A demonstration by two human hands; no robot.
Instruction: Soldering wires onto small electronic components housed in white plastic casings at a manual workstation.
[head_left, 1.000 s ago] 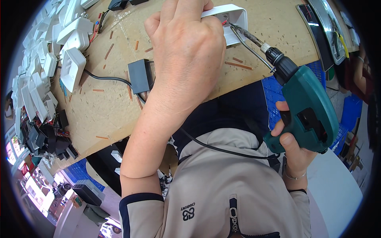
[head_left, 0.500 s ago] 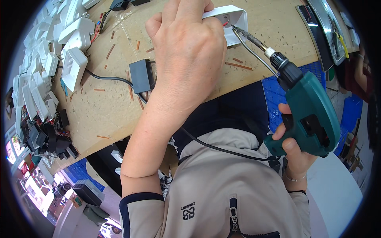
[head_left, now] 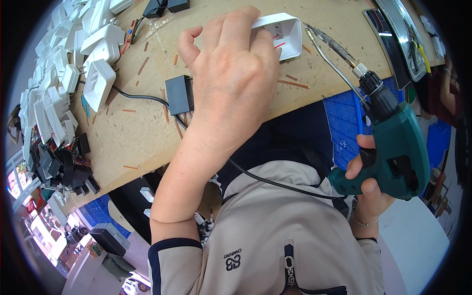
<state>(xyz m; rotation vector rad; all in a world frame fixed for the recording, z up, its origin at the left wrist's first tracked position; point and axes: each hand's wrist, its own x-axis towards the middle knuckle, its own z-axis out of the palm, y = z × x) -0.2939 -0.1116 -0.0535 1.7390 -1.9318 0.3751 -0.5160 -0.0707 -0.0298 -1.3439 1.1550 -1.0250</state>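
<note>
My left hand [head_left: 236, 73] is closed on the left part of a white plastic housing [head_left: 293, 38], a shallow open box over the table. One fingertip reaches into it, and the little finger sticks out. Inside the housing, two short red wire ends [head_left: 279, 45] show beside small metal parts. In my right hand [head_left: 366, 169] is a green soldering gun [head_left: 400, 142], fingers wrapped round its grip near the trigger. Its dark tip and thin metal feed tube [head_left: 334, 63] point at the housing, just right of it and apart. A black box [head_left: 179, 95] lies by my left wrist.
White housings [head_left: 54, 88] are heaped at the left, with black boxes and wires [head_left: 61, 167] below them. Short brown sticks [head_left: 293, 84] lie scattered on the table [head_left: 132, 162]. A black cord [head_left: 275, 186] runs from the gun under my left forearm. A phone [head_left: 388, 46] lies at the right.
The soldering gun has drawn back to the right, its tip out of the white housing. My left hand's fingers have shifted on the housing, and the red wire ends now show more clearly.
</note>
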